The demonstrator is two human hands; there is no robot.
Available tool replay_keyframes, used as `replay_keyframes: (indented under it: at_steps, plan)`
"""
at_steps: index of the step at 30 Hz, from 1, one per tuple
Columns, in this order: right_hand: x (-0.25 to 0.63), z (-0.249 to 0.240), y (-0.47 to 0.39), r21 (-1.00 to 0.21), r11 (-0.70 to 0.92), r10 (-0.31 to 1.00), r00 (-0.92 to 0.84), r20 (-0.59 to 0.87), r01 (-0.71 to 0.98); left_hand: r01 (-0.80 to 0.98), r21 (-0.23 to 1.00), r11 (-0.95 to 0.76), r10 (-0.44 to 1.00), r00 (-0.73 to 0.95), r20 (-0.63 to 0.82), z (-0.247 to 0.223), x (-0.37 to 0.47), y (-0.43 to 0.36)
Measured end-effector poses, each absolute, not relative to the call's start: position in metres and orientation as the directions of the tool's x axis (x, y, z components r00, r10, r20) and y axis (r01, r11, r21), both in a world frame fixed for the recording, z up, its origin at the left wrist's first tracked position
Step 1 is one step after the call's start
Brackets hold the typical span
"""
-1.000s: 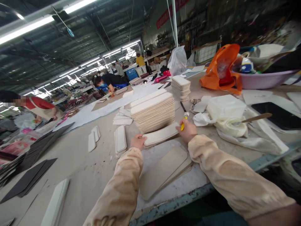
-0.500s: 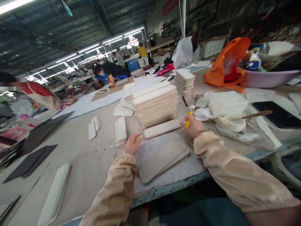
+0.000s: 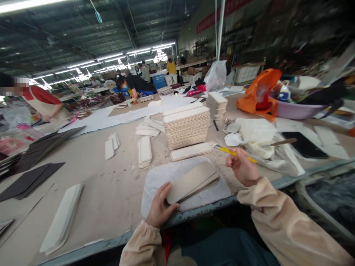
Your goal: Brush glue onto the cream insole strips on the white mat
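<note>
My left hand (image 3: pixel 162 207) is at the near left end of some overlapping grey-beige boards with rounded corners (image 3: pixel 191 181). Its thumb and fingers are spread and touch the edge of the boards. These boards lie on a whitish sheet (image 3: pixel 154 181). My right hand (image 3: pixel 245 168) is closed around a yellow-handled brush (image 3: pixel 227 149), its bristle tip pointing left. The tip is by the right end of a flat strip with a cream top (image 3: pixel 191 151). Behind that strip stands a tall stack of cream-topped strips (image 3: pixel 187 127).
Small cream pieces (image 3: pixel 144 149) and long pale strips (image 3: pixel 63 218) lie to the left. On the right are a cloth-covered bundle (image 3: pixel 257 131), a black phone-like slab (image 3: pixel 303 144), an orange bag (image 3: pixel 259 94) and a lilac basin (image 3: pixel 299 110). Co-workers (image 3: pixel 41 101) work across the table.
My left hand has moved down from the cream strip to the boards, its fingers now spread. My right hand has drawn back rightward, and the brush has swung to nearly level.
</note>
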State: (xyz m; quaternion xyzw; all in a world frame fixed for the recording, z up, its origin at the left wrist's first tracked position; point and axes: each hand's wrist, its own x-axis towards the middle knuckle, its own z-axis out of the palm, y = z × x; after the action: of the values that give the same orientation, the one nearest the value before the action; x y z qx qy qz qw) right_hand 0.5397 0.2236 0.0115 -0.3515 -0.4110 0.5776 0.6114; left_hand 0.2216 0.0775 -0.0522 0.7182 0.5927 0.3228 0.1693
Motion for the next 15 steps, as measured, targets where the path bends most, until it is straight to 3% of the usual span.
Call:
replay_keyframes:
  at_steps: [3,7,12,15]
  plan:
    - [0.551,0.018,0.215,-0.828,0.019,1.0,-0.008,0.028,-0.56,0.743,0.615,-0.264,0.952,0.099,0.289,-0.055,0.218,0.081]
    - [0.583,0.023,0.209,-0.86,0.108,0.984,0.179,0.02,-0.499,0.768,0.586,-0.258,0.941,0.063,0.332,-0.062,0.211,0.084]
    - [0.645,0.033,0.206,-0.95,0.298,0.859,0.462,0.222,-0.097,0.805,0.548,-0.227,0.941,0.036,0.337,-0.07,0.208,0.086]
    - [0.678,0.045,0.215,-0.927,0.236,0.814,0.462,0.353,0.291,0.815,0.534,-0.227,0.935,0.028,0.354,-0.069,0.21,0.086]
